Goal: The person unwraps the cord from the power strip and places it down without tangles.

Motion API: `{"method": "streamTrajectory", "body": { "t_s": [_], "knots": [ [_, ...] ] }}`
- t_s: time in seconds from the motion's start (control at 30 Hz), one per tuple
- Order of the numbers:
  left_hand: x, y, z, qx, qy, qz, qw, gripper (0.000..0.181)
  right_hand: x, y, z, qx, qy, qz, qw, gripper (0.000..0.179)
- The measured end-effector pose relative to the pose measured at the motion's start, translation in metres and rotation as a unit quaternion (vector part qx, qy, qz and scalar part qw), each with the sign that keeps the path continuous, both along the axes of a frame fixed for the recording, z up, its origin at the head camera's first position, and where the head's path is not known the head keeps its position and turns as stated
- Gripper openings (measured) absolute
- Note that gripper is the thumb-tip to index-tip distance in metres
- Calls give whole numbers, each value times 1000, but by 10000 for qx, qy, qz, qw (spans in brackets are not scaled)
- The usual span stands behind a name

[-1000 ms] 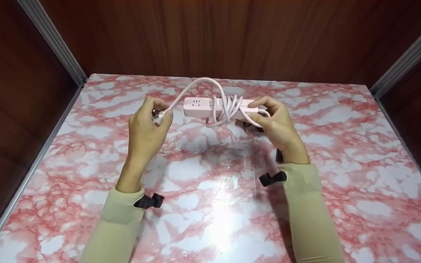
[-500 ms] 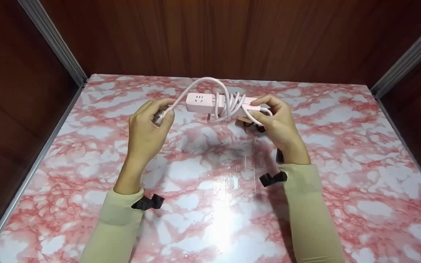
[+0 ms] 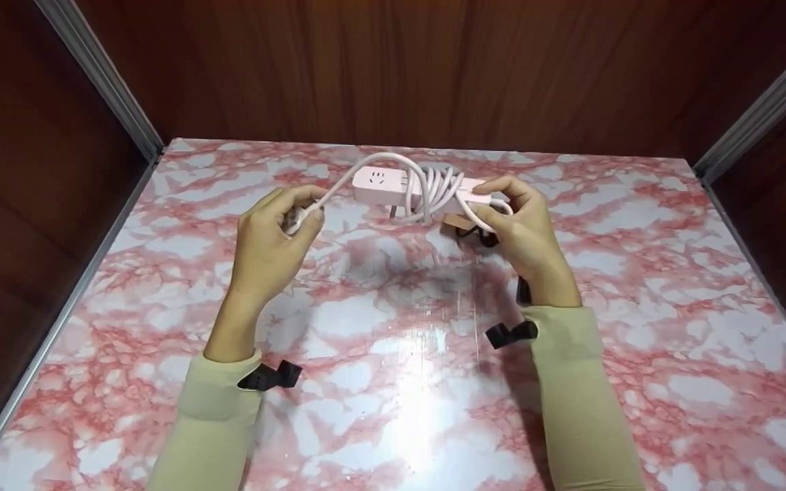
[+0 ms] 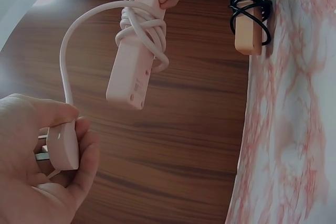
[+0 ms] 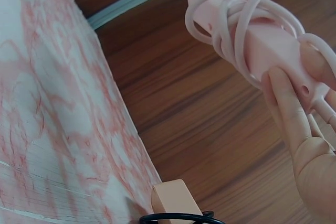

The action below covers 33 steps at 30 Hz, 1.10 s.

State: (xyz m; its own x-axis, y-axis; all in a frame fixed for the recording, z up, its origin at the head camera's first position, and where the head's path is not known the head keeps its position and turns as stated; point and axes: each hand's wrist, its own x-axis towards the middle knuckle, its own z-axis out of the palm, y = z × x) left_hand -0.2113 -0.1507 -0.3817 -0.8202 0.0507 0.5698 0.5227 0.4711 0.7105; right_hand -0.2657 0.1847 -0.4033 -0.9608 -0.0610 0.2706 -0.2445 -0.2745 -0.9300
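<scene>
A pink power strip [image 3: 374, 185] hangs in the air over the table, its pale pink cord [image 3: 441, 187] wound several times round its middle. My right hand [image 3: 529, 235] grips the strip's right end, thumb and fingers on opposite sides. From the windings the loose cord arches left to the plug [image 4: 64, 148], which my left hand [image 3: 273, 239] holds between thumb and fingers. Metal prongs [image 4: 42, 156] show beside the plug in the left wrist view. In the head view the fingers hide most of the plug.
An orange-tan block [image 4: 248, 30], wrapped in black cord [image 4: 252, 4], stands on the red-and-white marbled table [image 3: 352, 314] behind the strip. A dark wood panel [image 3: 393, 75] closes off the back, and metal rails [image 3: 103, 78] run along the side walls.
The power strip has risen slightly toward the back and right in the head view, uncovering more of the tan block. The left hand has shifted slightly left; the cord's arch is a little lower.
</scene>
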Motion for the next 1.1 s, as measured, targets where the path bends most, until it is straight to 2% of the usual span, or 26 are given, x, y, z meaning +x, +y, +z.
{"method": "streamTrajectory", "body": {
  "t_s": [0.33,0.57,0.8,1.1],
  "knots": [
    [-1,-4,1,-70,-317,-118,9994,18,0,3,1,126,-56,-84,9999,24],
    [0,-8,1,-231,-552,-647,9961,17,0,6,1,175,-56,-99,9998,23],
    [0,-13,0,-769,-527,-1220,9881,12,2,6,3,235,-15,-140,9996,24],
    [2,-23,-2,-1550,-362,-1478,9761,14,1,5,3,138,14,-150,9998,25]
  ]
}}
